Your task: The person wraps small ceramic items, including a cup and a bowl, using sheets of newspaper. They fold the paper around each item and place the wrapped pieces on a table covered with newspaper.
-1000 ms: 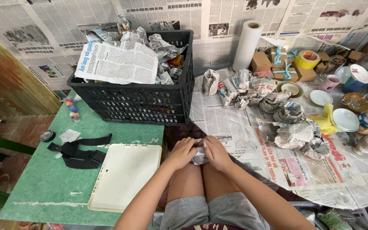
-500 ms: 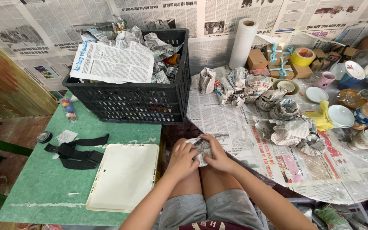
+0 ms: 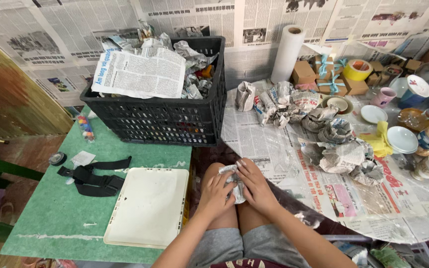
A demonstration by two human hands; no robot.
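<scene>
You are seated, looking down at your knees, with both hands closed around a small newspaper-wrapped bundle (image 3: 234, 181) resting on your lap. Your left hand (image 3: 214, 194) cups its left side, fingers curled onto the paper; your right hand (image 3: 255, 186) lies over its right side, fingers pressed together across the top. What is inside the wrapping cannot be told.

Take the black plastic crate (image 3: 167, 119) as your landmark. It is a lattice-walled box stuffed with crumpled newsprint, with one flat newspaper sheet (image 3: 140, 73) draped over its left rim. It stands on a green tabletop (image 3: 45, 208), directly ahead of your lap. In front of the crate, just left of your left hand, lies a white rectangular tray (image 3: 147, 206) with rounded corners. Left of the tray sits a black strap with a buckle (image 3: 93, 176).

To the right of the crate a round tabletop (image 3: 274, 144) is covered in newspaper under clear plastic. An upright white paper roll (image 3: 287, 53) stands nearest the crate. Beyond it are small brown cardboard boxes tied with teal ribbon (image 3: 323, 74) and a yellow tape roll (image 3: 357, 69). Crumpled paper-wrapped bundles (image 3: 343, 156) lie in a loose cluster, and glazed ceramic cups and saucers (image 3: 403, 139) crowd the far right edge.
</scene>
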